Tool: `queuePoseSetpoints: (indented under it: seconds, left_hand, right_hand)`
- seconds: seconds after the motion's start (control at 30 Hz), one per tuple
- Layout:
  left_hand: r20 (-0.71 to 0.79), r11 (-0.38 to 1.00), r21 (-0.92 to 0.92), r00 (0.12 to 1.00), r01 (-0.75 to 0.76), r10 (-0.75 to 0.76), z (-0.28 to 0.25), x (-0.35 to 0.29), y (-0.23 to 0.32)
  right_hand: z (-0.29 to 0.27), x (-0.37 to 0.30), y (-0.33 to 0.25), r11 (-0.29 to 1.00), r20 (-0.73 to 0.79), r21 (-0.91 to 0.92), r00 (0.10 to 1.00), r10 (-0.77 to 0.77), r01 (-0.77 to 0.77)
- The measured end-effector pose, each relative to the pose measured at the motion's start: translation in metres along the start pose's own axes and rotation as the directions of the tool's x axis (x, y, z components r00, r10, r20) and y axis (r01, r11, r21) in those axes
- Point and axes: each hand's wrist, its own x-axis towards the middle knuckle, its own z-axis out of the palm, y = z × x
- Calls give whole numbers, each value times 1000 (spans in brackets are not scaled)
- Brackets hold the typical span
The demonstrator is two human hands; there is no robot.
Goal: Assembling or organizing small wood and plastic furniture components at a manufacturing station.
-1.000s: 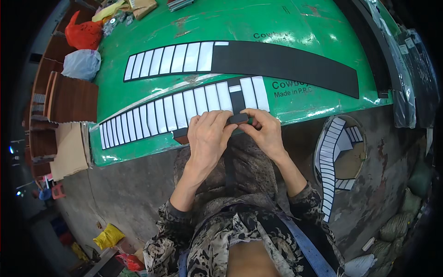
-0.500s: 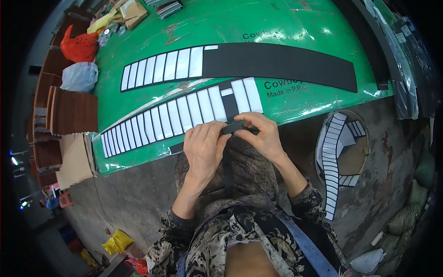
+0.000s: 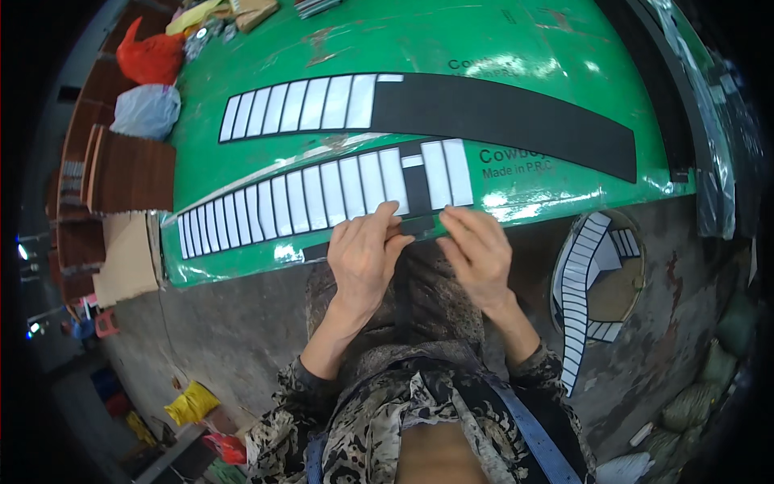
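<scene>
My left hand (image 3: 360, 256) is closed on a narrow black strip (image 3: 316, 252) at the table's front edge. The strip's left end sticks out past the hand, and more dark material shows between my hands. My right hand (image 3: 481, 252) hovers just right of it, its thumb apart from the bent fingers, with nothing plainly in it. Beyond my hands lies a curved black panel (image 3: 417, 189) bearing a row of white slats, with a bare black gap near its right end. Farther back, a second curved black panel (image 3: 500, 121) has white slats only on its left part.
A green plastic-covered table (image 3: 564, 194) carries the panels. On the floor at right, a round bin (image 3: 625, 274) holds white-slatted strips, one hanging over its rim. Brown boards (image 3: 133, 173), a red bag (image 3: 149, 52) and a whitish bag (image 3: 145, 111) are at left. Long black pieces (image 3: 645, 89) run along the right.
My right hand has let go of the black strip and moved right, its thumb and fingers parting. My left hand stays on the strip. The whole view has shifted slightly.
</scene>
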Motion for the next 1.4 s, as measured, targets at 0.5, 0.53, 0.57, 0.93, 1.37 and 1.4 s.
queuePoseSetpoints:
  seconds: [0.5,0.53,0.57,0.93,1.37,1.4]
  left_hand:
    - [-168,981,192,985,-11,44,5,-21,3]
    - [-93,980,200,996,14,4,1,-25,6]
    - [-71,983,181,997,31,-19,1,-28,8]
    - [33,990,20,990,139,-139,8,-46,10]
    - [-12,970,239,999,42,-40,20,-52,-1]
    - [-23,965,261,999,33,-28,20,-53,-1]
  right_hand:
    - [-6,60,-18,972,496,-107,859,-130,209]
    - [-5,61,-18,975,502,-112,857,-113,194]
    - [-4,61,-18,973,507,-122,855,-108,195]
    - [-2,57,-16,987,525,-108,850,-47,122]
    - [-1,67,-21,942,564,-133,805,-184,308]
    - [-1,68,-21,937,568,-130,799,-197,323]
